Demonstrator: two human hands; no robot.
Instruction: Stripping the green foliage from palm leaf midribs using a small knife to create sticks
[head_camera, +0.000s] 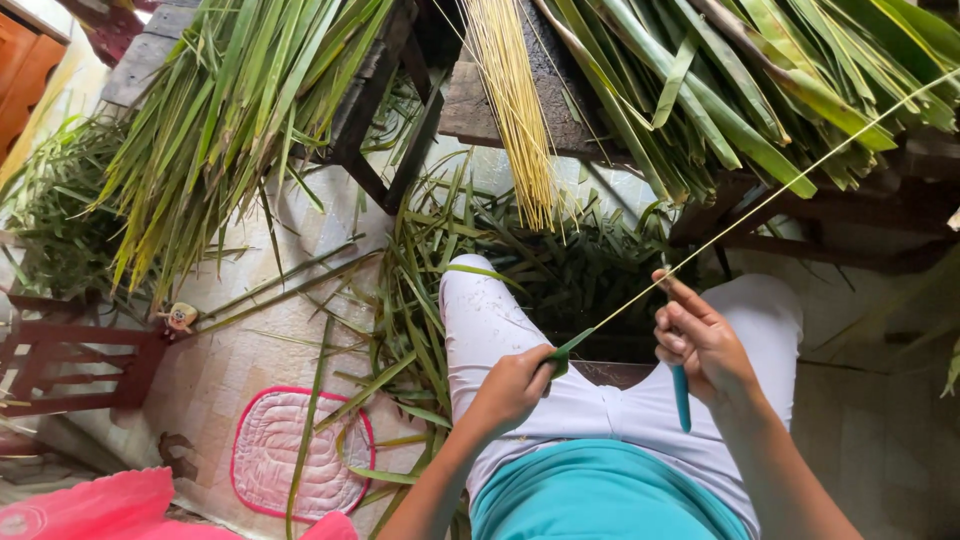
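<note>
My left hand (518, 381) pinches the green base end of a long thin palm leaf rib (760, 203), which runs up and to the right out of view. My right hand (703, 340) grips a small knife with a teal handle (681, 396), its thumb pressed against the rib. Both hands hover over my lap in white trousers (497, 325). A bundle of pale yellow stripped ribs (513, 100) hangs over a dark wooden bench edge (470, 110) ahead.
Heaps of green palm leaves lie on the bench at left (225, 110) and right (720, 90). Leaf strips litter the tiled floor (420, 300). A pink-edged mat (290, 450), a dark red wooden frame (70, 365) and pink cloth (90, 510) lie at left.
</note>
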